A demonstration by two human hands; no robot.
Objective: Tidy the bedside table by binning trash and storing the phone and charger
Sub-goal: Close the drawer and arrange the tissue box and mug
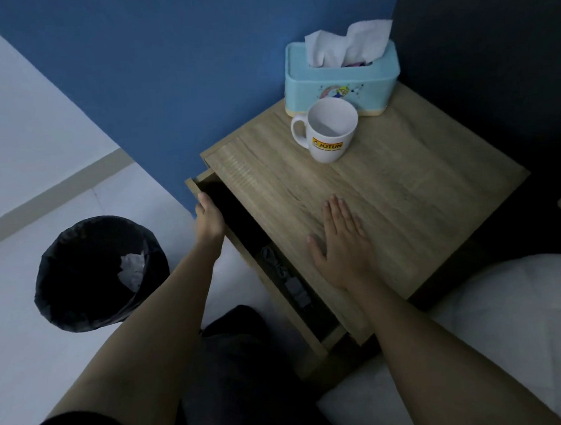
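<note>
The worktop (400,187) carries two things, both toward its far corner by the blue wall: one white mug (328,130) with an orange label, and just behind it one pale blue tissue box (341,78) with white tissue standing out of its slot. The two look to touch or nearly so.

The right hand (341,245) lies flat on the worktop near its front edge, palm down, its grip apart and on nothing. The left hand (210,218) is on the far end of the drawer (276,296) front, fingers curled over its top edge, its grip clamped on the drawer. The drawer stands partly open below the worktop's front edge.

Inside the drawer, toward its near end, a charger (292,282) shows as a dark cable and a grey block (the phone cannot be made out in the dark interior).

One bin (98,275) with a black liner stands on the floor to the left, well apart from the drawer, with one crumpled white tissue (132,270) inside. A white bed (503,331) adjoins the right side.
</note>
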